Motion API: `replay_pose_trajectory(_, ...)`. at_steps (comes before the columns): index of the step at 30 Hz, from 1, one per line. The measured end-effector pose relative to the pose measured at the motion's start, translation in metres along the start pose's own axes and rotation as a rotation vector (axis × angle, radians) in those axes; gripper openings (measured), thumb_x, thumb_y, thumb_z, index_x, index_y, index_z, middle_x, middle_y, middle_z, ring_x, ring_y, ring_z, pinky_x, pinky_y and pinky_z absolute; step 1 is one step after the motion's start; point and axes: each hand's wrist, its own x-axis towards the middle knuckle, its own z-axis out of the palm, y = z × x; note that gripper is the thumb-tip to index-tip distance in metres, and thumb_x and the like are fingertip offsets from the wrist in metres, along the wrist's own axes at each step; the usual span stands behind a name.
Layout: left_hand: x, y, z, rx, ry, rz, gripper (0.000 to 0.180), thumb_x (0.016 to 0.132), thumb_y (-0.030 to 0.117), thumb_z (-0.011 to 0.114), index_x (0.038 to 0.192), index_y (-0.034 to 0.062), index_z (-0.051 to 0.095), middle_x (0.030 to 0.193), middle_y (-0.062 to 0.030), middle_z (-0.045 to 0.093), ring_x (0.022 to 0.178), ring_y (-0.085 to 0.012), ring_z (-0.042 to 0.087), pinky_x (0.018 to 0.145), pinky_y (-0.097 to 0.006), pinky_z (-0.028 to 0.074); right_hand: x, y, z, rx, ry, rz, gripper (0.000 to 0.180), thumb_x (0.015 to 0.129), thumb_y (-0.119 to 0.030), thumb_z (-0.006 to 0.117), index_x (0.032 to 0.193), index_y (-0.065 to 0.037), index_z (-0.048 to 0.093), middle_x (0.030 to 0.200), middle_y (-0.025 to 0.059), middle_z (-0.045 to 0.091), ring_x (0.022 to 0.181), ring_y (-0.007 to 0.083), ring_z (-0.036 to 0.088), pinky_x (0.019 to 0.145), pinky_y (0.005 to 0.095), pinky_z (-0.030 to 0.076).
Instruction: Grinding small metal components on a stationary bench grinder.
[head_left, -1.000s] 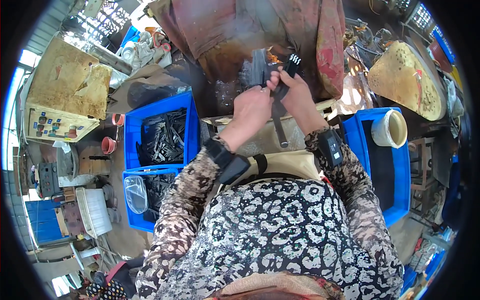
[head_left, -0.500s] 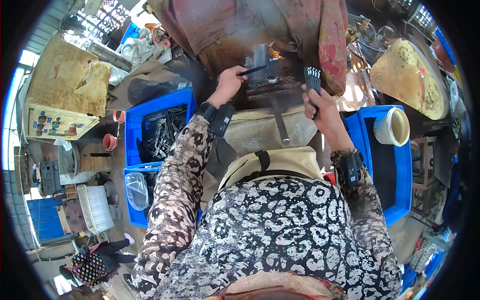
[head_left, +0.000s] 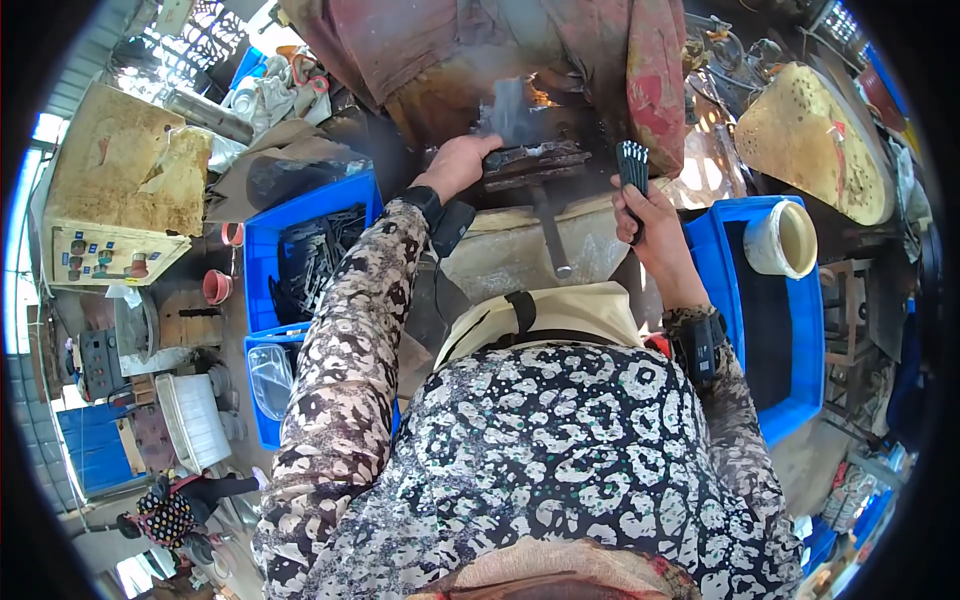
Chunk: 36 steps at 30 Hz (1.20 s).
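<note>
Workshop [head_left: 802,468]: two hands [head_left: 458,166] [head_left: 650,218], one dark bundle [head_left: 633,172]

Hands on my feed: two of the wearer's, left hand [head_left: 460,165] and right hand [head_left: 655,218]. Dark strips [head_left: 633,185] in the right: one bundle, several bright tips; they overlap, I can't fix a number. Wrist units: two, one per arm. Blue bins: three. Far left bin [head_left: 256,275]: loose dark pieces [head_left: 318,265], too many and tangled for me to count. Near left bin [head_left: 268,430]: one clear container [head_left: 268,382] at its left edge. Right bin [head_left: 808,390]: one pale bucket [head_left: 765,250], far right corner. Red pots [head_left: 217,287] beyond the far left bin's left edge: I make two. Co-workers [head_left: 165,512]: I see one.
</note>
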Motion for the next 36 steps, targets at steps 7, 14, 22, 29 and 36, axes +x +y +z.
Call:
replay_pose_trajectory(7, -0.01, 0.004, -0.015, 0.095, 0.004, 0.09, 0.027, 0.081, 0.009, 0.055, 0.105, 0.0151, 0.063, 0.102, -0.0153, 0.066, 0.097, -0.0363, 0.062, 0.078, -0.047, 0.05, -0.003, 0.005, -0.012, -0.184, 0.088, -0.047, 0.024, 0.095, -0.016, 0.056, 0.115, -0.002, 0.057, 0.072, -0.004, 0.047, 0.054, 0.0051, 0.038, 0.048, 0.0223, 0.029)
replay_pose_trajectory(14, -0.013, 0.096, -0.04, 0.291, 0.089, 0.137, 0.029, 0.076, 0.002, 0.057, 0.104, 0.007, 0.063, 0.105, -0.0146, 0.065, 0.104, -0.0352, 0.059, 0.089, -0.044, 0.046, -0.028, -0.002, -0.051, -0.051, 0.259, -0.083, 0.016, 0.092, -0.017, 0.061, 0.1, -0.003, 0.058, 0.074, 0.0005, 0.053, 0.054, 0.0076, 0.044, 0.046, 0.0248, 0.035)
replay_pose_trajectory(22, -0.05, 0.173, -0.025, 0.163, -0.15, 0.64, 0.029, 0.075, 0.004, 0.061, 0.104, 0.0062, 0.061, 0.108, -0.0112, 0.063, 0.109, -0.0283, 0.055, 0.104, -0.05, 0.035, -0.022, 0.004, -0.055, 0.091, 0.361, -0.149, 0.017, 0.089, -0.018, 0.064, 0.088, -0.004, 0.056, 0.074, 0.0032, 0.056, 0.053, 0.0101, 0.048, 0.044, 0.0267, 0.038)
replay_pose_trajectory(29, -0.042, 0.159, -0.033, 0.202, 0.029, 0.574, 0.022, 0.08, 0.005, 0.065, 0.102, 0.0049, 0.062, 0.107, -0.012, 0.065, 0.102, -0.0283, 0.059, 0.103, -0.047, 0.038, -0.03, 0.003, -0.066, 0.144, 0.381, -0.175, 0.018, 0.088, -0.018, 0.064, 0.085, -0.003, 0.056, 0.073, 0.0049, 0.057, 0.054, 0.0115, 0.05, 0.043, 0.0275, 0.039)
replay_pose_trajectory(36, 0.023, 0.112, -0.074, -0.348, 0.431, 0.106, 0.03, 0.087, 0.002, 0.063, 0.116, 0.0033, 0.056, 0.11, -0.0085, 0.062, 0.098, -0.0185, 0.059, 0.091, -0.031, 0.046, -0.034, 0.002, -0.07, 0.117, 0.383, -0.201, 0.018, 0.088, -0.018, 0.064, 0.085, -0.002, 0.056, 0.073, 0.0044, 0.057, 0.055, 0.0112, 0.051, 0.044, 0.0276, 0.04)
